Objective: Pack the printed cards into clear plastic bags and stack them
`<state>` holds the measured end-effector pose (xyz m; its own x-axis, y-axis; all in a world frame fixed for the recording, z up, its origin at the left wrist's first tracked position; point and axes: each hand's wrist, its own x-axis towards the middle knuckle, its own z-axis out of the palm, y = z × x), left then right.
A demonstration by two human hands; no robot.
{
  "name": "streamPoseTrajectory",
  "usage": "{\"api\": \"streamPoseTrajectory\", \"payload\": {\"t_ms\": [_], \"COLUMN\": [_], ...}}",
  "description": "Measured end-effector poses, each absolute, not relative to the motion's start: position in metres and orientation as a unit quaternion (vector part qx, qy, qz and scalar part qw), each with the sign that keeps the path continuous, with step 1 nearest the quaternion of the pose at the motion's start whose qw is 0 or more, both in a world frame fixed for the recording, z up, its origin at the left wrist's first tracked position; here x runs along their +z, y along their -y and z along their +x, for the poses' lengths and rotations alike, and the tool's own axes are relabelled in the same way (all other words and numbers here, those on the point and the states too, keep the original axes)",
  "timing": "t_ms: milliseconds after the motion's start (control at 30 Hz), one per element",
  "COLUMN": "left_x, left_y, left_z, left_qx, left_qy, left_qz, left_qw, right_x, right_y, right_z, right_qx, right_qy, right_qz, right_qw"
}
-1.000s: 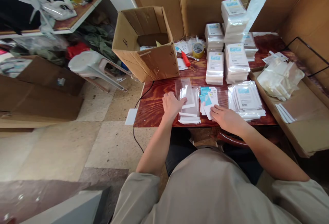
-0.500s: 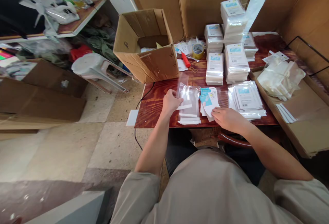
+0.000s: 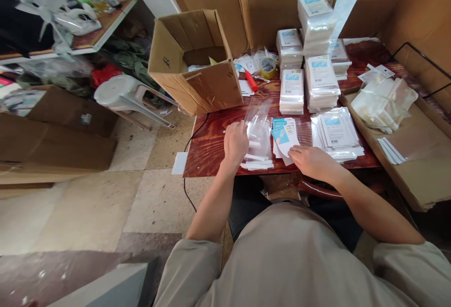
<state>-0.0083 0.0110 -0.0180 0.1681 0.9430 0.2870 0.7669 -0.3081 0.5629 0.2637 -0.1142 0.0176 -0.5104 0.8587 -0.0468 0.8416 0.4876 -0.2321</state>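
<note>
My left hand (image 3: 236,143) is closed at the left edge of a pile of clear plastic sleeves (image 3: 260,149), its fingers pinching a sleeve that lifts up from the pile. Just right of the sleeves lie blue and white printed cards (image 3: 286,139), fanned out on the red-brown table (image 3: 207,149). My right hand (image 3: 306,157) has its fingertips closed on the lower edge of the top card. Beyond that hand sits a loose pile of sleeved cards (image 3: 334,131).
An open cardboard box (image 3: 211,86) stands at the table's back left. Stacks of packed cards (image 3: 292,91), yellow tape (image 3: 268,66) and a red-handled tool (image 3: 251,80) are behind. At right, a shallow carton (image 3: 416,175) holds plastic bags (image 3: 382,103).
My left hand has turned more upright, and the clear sleeve at its fingers now stands raised and slanting. My right hand stays on the cards. The view has shifted slightly.
</note>
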Motion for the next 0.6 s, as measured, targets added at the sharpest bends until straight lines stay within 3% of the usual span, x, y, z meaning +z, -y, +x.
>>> {"api": "streamPoseTrajectory", "payload": {"t_ms": [133,267,333,400,500,600], "left_x": [-0.025,-0.038,-0.043,-0.045,-0.044,-0.042], "left_y": [-0.007,-0.009,-0.011,-0.013,-0.012,-0.006], "left_z": [-0.006,0.0,-0.001,-0.007,-0.017,-0.021], "left_qx": [0.379,0.414,0.396,0.372,0.351,0.327], "left_qy": [-0.532,-0.521,-0.491,-0.434,-0.369,-0.358], "left_qz": [0.719,0.512,0.417,0.4,0.438,0.487], "left_qw": [0.238,0.543,0.655,0.716,0.741,0.727], "right_x": [0.023,0.026,0.027,0.026,0.021,0.011], "right_y": [0.119,0.115,0.1,0.072,0.017,-0.029], "right_z": [0.275,0.279,0.271,0.255,0.224,0.196], "right_qx": [0.089,0.044,0.136,0.302,0.521,0.641], "right_qy": [0.824,0.625,0.469,0.346,0.244,0.189], "right_qz": [-0.54,-0.651,-0.65,-0.584,-0.508,-0.534], "right_qw": [0.148,0.429,0.582,0.669,0.641,0.518]}}
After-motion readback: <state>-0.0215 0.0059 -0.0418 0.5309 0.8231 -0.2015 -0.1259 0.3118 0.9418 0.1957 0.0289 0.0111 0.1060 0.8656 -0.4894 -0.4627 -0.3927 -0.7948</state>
